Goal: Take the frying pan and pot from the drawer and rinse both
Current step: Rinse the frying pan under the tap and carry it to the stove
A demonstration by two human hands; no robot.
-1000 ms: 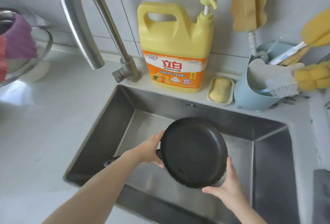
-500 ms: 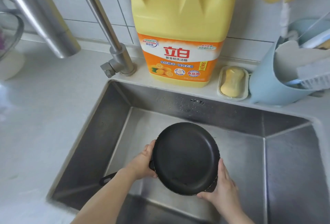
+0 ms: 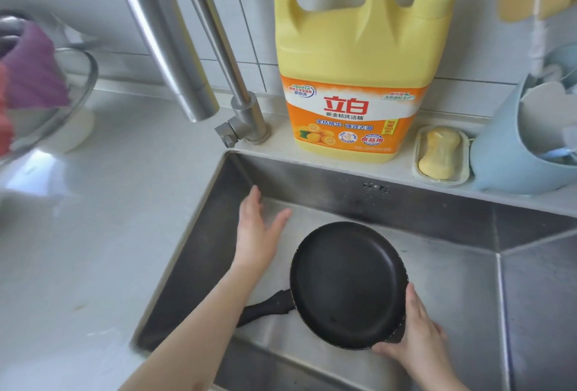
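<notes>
A black frying pan point(image 3: 348, 284) sits tilted inside the steel sink point(image 3: 437, 266), its black handle pointing lower left. My right hand point(image 3: 415, 331) grips the pan's near right rim, thumb on the inside edge and fingers under it. My left hand point(image 3: 259, 228) is off the pan, raised above the sink's left part with fingers straight and spread, pointing toward the faucet point(image 3: 175, 44). The faucet's spout ends above the sink's back left corner; no water runs from it. No pot is in view.
A big yellow dish-soap jug point(image 3: 359, 78) stands behind the sink, beside a soap bar in a dish point(image 3: 440, 153) and a blue holder point(image 3: 515, 156) with brushes. A glass bowl point(image 3: 46, 100) with purple cloth sits on the white counter point(image 3: 93, 234) at left.
My left hand has let go of the pan's left rim and moved up toward the faucet. The pan's handle has come into view. My right hand keeps holding the rim.
</notes>
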